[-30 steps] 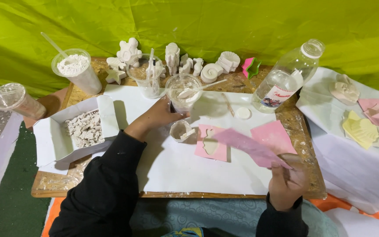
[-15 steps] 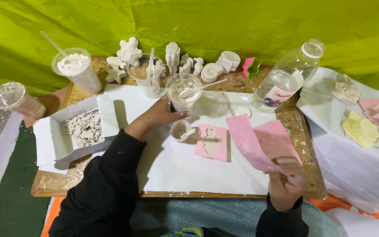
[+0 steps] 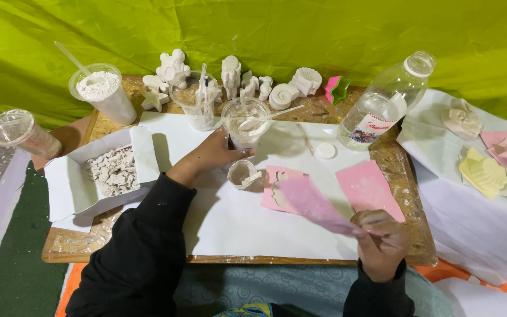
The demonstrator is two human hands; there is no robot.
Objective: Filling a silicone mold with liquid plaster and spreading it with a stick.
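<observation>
1. Left hand (image 3: 212,154): fingers wrapped around the base of a clear plastic cup (image 3: 246,122) of white plaster mix, closed on it. A stirring stick (image 3: 271,115) lies across the rim. The grip looks meant to steady the cup on the sheet.

2. Right hand (image 3: 382,238): fingertips pinched shut on the near corner of a pink sheet (image 3: 315,206), which is lifted and blurred, slanting over the work area. Held by one corner, it hangs clear of the wet items below.

3. Under the raised sheet lies a pink flat mould (image 3: 280,189) with a pale cut-out shape, touching a small round mould (image 3: 243,174) holding white material. A second pink flat piece (image 3: 368,186) lies just right of them.

4. Surface: white paper (image 3: 230,223) covers a low chipboard table (image 3: 409,202), likely to catch spills. A white bottle cap (image 3: 325,151) rests on the paper; its open clear bottle (image 3: 382,105) leans beside it.

5. Left side: a white cardboard box (image 3: 68,188) of broken plaster pieces, a cup of white powder (image 3: 101,94), and a lidded cup (image 3: 16,132) off the table.

6. Back edge: a row of white plaster figurines (image 3: 230,73), kept out of the work zone.

7. Room: a yellow-green cloth backdrop (image 3: 265,29); to the right, a white cloth (image 3: 470,223) with pink and yellow shell-shaped moulds (image 3: 488,173).
</observation>
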